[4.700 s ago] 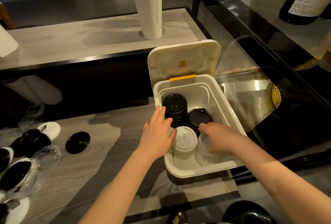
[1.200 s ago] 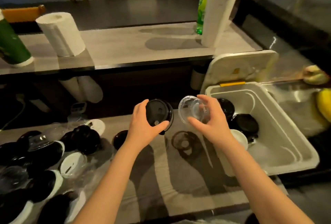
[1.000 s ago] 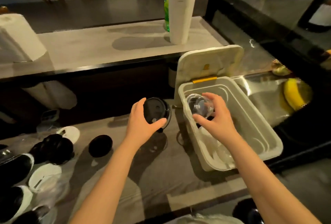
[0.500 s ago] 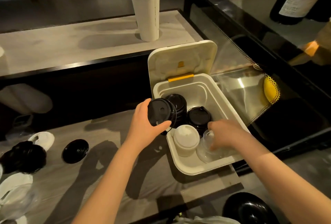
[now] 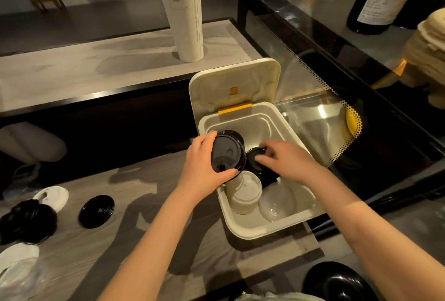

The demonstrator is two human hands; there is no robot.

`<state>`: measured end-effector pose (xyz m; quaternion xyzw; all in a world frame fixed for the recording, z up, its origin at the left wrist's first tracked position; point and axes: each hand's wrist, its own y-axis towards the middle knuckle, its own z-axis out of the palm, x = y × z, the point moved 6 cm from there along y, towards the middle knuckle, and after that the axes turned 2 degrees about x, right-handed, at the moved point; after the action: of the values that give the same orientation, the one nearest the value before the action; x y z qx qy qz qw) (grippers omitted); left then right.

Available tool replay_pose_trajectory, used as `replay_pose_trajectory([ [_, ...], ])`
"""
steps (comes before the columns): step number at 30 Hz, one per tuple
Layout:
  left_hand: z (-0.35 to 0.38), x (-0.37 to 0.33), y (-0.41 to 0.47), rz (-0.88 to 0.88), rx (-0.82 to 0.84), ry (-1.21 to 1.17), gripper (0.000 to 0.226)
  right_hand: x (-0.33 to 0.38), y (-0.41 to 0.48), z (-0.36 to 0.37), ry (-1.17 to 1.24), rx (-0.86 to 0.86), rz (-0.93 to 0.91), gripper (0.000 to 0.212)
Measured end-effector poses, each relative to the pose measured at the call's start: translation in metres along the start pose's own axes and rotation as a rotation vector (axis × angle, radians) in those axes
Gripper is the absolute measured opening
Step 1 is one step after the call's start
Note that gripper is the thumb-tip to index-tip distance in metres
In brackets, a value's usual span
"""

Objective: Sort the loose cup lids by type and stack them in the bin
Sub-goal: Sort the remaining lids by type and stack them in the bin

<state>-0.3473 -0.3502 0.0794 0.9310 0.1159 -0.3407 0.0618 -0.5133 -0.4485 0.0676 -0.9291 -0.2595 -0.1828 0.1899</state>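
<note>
A white bin (image 5: 252, 231) stands open on the wooden table, its hinged cover (image 5: 233, 84) tipped back. Inside it are a white lid stack (image 5: 244, 192), a clear dome lid stack (image 5: 277, 201) and two black lid stacks at the rear. My left hand (image 5: 204, 168) grips a black sip lid (image 5: 227, 154) just above the rear-left black stack, hiding most of it. My right hand (image 5: 286, 158) hovers over the rear-right black stack (image 5: 257, 160) with loosely bent fingers touching its top and holding nothing.
Loose lids lie on the table at the left: a black lid (image 5: 96, 211), a white lid (image 5: 51, 198), a black pile (image 5: 26, 223) and pale lids (image 5: 16, 272). A tall cup stack (image 5: 183, 12) stands on the raised counter. A glass case (image 5: 337, 120) flanks the bin.
My right hand let go of the clear lid on the clear stack and moved back to the rear-right black stack. My left hand carried the black lid over the bin.
</note>
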Motion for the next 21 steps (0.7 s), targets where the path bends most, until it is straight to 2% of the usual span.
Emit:
replay_pose_trajectory([
  [3,0.008,-0.012,0.009,0.049,0.03,0.105,0.1,0.015,0.006,-0.017,0.483,-0.076,-0.06,0.044],
  [5,0.013,-0.019,0.016,0.084,0.032,0.154,0.1,0.025,0.012,-0.016,0.533,-0.068,-0.107,0.042],
  [9,0.021,-0.019,0.029,0.121,0.034,0.207,0.096,0.021,0.029,-0.016,0.474,-0.076,-0.104,0.038],
  [12,0.027,-0.007,0.044,0.129,0.084,0.351,0.077,0.003,0.048,-0.034,0.208,-0.14,-0.055,0.043],
  [14,0.034,0.001,0.055,0.135,0.168,0.506,0.067,-0.005,0.063,-0.038,0.038,-0.032,-0.014,0.045],
  [17,0.046,0.003,0.063,0.142,0.335,0.708,0.061,-0.005,0.076,-0.024,-0.04,0.245,0.025,0.044],
  [21,0.052,0.002,0.063,0.137,0.419,0.847,0.058,-0.004,0.091,-0.003,-0.274,0.242,-0.024,0.044],
])
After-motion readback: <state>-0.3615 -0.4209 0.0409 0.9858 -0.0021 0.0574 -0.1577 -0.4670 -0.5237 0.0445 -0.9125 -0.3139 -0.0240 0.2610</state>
